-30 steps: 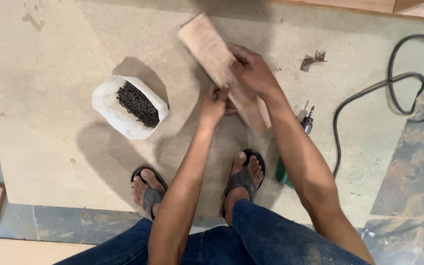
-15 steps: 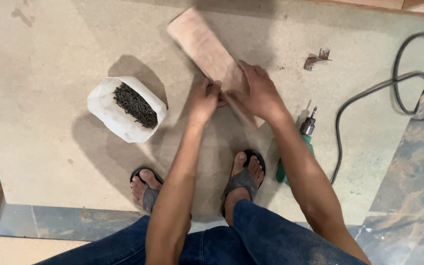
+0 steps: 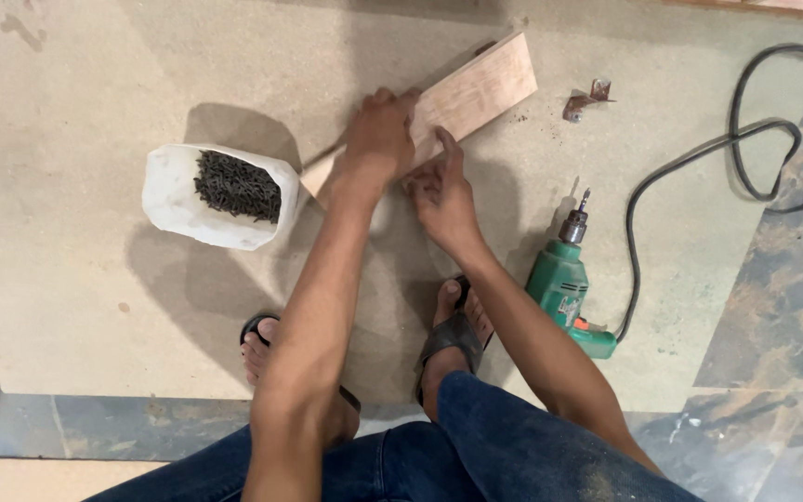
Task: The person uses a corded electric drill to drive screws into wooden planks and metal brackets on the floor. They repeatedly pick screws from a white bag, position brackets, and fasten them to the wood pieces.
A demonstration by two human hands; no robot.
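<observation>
Wood strip point(image 3: 462, 98) pinned flat on board point(image 3: 95, 297) (left hand point(image 3: 378, 139) gripping, right hand point(image 3: 443, 191) fingers pressing edge), seemingly positioning; next calling for steady alignment.

Bare forearms, no sleeves, no gloves. Left hand point(image 3: 378, 139), right hand point(image 3: 443, 195) bare. Dark blue jeans point(image 3: 504, 446), dusty marks. Black open-toe sandals point(image 3: 453, 330).

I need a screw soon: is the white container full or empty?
Partly full: the open white container shows a dark pile of screws.
</observation>
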